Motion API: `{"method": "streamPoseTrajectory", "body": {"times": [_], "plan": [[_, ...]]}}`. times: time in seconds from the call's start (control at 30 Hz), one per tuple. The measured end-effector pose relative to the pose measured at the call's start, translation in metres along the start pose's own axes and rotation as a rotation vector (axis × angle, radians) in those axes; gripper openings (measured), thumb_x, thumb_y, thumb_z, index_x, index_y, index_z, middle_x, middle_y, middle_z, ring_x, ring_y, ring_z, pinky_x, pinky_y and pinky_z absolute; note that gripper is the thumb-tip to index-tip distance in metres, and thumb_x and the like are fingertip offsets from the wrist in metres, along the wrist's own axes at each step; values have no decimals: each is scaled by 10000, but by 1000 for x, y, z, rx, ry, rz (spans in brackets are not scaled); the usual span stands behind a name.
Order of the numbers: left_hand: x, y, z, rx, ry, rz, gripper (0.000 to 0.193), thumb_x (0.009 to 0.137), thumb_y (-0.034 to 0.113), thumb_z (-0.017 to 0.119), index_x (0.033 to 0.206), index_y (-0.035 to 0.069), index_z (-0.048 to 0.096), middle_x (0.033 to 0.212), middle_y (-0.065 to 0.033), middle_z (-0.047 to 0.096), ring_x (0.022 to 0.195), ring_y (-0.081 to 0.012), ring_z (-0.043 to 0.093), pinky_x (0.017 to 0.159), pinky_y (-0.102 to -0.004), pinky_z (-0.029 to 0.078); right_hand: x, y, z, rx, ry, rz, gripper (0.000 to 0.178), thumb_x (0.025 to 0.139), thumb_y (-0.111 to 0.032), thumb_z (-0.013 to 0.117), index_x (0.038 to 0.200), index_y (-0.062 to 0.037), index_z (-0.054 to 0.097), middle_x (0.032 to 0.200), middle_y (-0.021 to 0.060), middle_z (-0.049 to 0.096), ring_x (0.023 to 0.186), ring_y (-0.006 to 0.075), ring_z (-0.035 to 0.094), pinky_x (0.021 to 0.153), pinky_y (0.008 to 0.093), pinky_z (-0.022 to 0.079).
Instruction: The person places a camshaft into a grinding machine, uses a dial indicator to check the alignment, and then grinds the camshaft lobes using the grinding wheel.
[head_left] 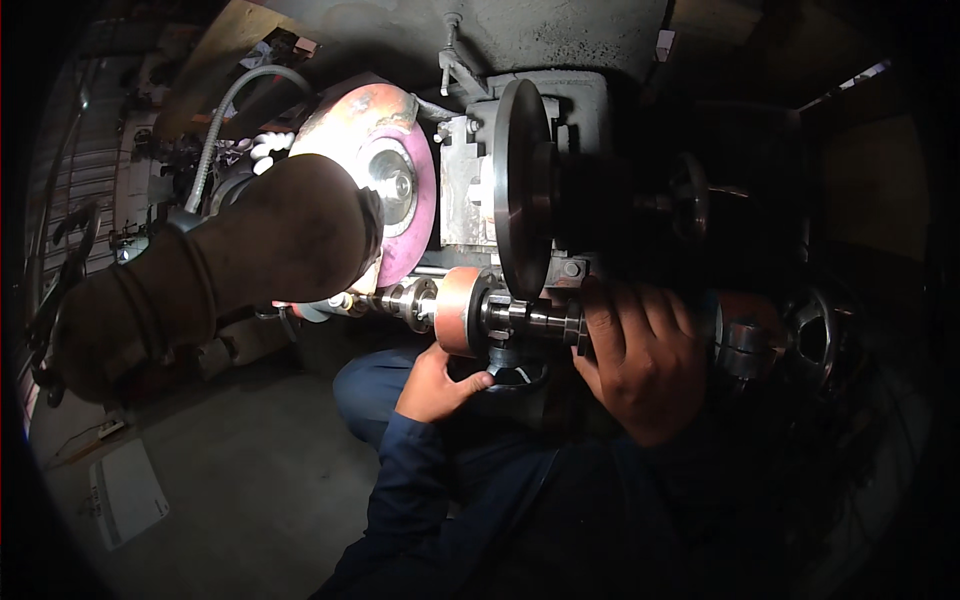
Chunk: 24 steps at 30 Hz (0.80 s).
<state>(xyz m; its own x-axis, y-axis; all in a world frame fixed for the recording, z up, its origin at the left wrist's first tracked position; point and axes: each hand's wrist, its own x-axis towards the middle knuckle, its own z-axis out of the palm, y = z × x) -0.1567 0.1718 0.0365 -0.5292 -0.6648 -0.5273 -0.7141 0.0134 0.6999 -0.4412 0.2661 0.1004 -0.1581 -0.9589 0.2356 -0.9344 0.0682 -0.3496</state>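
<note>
Under an orange-sided metal ring [463, 311] is my left hand [436, 386], its finger touching the lower edge and its thumb stretched out to the right, apart from the finger. The other left fingers are mostly hidden. Through the ring's line runs a shiny stepped shaft [541, 320], lying left to right in front of the machine. My right hand [645, 360] is closed over the shaft's dark right end, fingers on top and thumb below. A small handwheel [518, 375] shows beneath the shaft, near my left thumb.
Behind the shaft stand a pink grinding wheel [418, 240] under a worn orange guard [350, 110] and a dark upright disc [517, 185]. A large dusty lamp-like housing [290, 230] reaches in from the left. Another handwheel [812, 340] is at right. White sheet [128, 492] on the floor.
</note>
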Motion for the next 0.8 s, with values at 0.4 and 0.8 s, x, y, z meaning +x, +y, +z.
{"method": "streamPoseTrajectory", "body": {"times": [0.4,0.8], "plan": [[-6,5,10,29,19,56,576,769,223,827,1222,-36,585,1170,-194,668,1132,-302,628,972,-369,468,-3,-1,-5,-6,-16,1,653,601,-232,841,1175,-39,594,1067,106,617,977,250,609,889,387,495],[-58,-16,-97,412,852,214,282,851,125,722,1095,-4,662,1024,-113,697,939,-220,650,881,-348,501,-149,16,-30,235,364,38,634,773,-130,744,1339,-24,477,1360,209,496,1249,391,517,1022,479,480]]}}
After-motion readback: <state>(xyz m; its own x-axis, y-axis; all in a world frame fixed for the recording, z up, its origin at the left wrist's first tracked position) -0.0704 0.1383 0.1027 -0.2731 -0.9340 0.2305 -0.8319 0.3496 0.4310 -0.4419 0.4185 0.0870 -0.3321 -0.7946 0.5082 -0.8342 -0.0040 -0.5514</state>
